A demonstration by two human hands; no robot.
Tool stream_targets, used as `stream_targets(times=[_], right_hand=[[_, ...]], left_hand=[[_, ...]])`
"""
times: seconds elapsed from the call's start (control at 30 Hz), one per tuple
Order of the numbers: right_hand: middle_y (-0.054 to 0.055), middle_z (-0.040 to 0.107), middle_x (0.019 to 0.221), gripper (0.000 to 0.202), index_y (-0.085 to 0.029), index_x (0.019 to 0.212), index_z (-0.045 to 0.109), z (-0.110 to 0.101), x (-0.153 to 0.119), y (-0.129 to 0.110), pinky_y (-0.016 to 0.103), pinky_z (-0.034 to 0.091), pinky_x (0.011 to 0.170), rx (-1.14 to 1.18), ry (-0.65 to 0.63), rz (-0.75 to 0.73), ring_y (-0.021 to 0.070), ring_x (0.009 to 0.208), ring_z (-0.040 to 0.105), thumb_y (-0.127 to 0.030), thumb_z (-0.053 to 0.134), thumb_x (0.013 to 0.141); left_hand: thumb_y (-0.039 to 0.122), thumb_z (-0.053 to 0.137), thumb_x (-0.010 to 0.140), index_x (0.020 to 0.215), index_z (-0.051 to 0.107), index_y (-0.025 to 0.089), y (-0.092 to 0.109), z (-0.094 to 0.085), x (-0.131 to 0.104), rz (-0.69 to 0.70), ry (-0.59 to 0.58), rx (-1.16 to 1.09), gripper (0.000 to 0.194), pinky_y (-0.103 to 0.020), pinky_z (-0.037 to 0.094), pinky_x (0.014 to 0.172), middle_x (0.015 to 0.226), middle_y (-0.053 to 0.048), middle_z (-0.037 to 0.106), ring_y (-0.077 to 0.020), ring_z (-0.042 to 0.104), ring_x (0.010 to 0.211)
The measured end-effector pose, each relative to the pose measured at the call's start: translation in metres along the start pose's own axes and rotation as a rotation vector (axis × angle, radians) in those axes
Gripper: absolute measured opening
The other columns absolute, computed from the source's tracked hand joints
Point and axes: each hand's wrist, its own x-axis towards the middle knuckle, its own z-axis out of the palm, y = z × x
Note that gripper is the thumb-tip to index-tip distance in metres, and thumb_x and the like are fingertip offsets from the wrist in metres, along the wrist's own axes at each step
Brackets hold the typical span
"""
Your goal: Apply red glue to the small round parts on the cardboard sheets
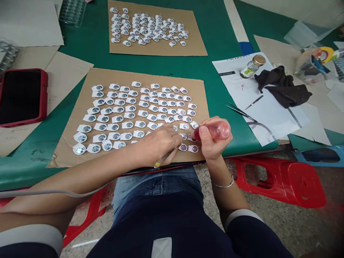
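Note:
My left hand [163, 143] is closed round a thin tool with a yellow end [159, 163], which slants down toward me. Its working tip is hidden by the fingers. My right hand [213, 143] is wrapped round a soft clear bottle of reddish liquid [216, 130], tilted with its narrow end toward the lower left. That end is close to a small round metal piece with a white paper tab [192, 137]; whether they touch I cannot tell. Many similar pieces lie in rough rows on the cardboard sheet [64, 150] under both hands.
A second cardboard sheet [150, 51] bears more tabbed pieces. At left lies a red-cased phone [23, 96]. To the right are tweezers [240, 111], a printed sheet [264, 134], a gold-lidded jar [252, 66] and black cloth [285, 87]. A red stool [303, 182] stands beside the green table.

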Motion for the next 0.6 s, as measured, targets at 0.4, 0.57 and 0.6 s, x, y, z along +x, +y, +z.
stream_targets(times=[0.4,0.57,0.6], right_hand=[[0.001,0.055,0.072,0.020,-0.023,0.082,0.051,-0.0017,-0.0020,0.0010,0.038,0.050,0.061,0.024,0.000,-0.009,0.0167,0.065,0.058,-0.037,0.062,0.074],[0.000,0.053,0.070,0.020,-0.023,0.081,0.051,-0.0014,-0.0023,0.0013,0.038,0.049,0.060,0.039,-0.003,-0.019,0.0169,0.064,0.057,-0.037,0.063,0.073],[0.000,0.053,0.070,0.020,-0.023,0.081,0.051,-0.0017,-0.0022,0.0010,0.038,0.049,0.060,0.031,-0.010,-0.016,0.0170,0.065,0.057,-0.037,0.062,0.073]], left_hand=[[0.004,0.046,0.070,0.073,0.053,0.017,-0.0052,0.0006,-0.0015,-0.045,0.019,-0.115,0.015,-0.030,0.043,0.068,0.063,0.000,0.055,-0.0137,0.051,0.061],[0.004,0.046,0.070,0.075,0.053,0.017,-0.0060,-0.0013,-0.0019,-0.043,0.026,-0.166,0.015,-0.030,0.041,0.068,0.063,-0.001,0.054,-0.0138,0.050,0.062],[0.005,0.045,0.071,0.074,0.053,0.017,-0.0061,-0.0012,-0.0020,-0.044,0.029,-0.168,0.015,-0.030,0.041,0.068,0.063,-0.001,0.054,-0.0138,0.050,0.061]])
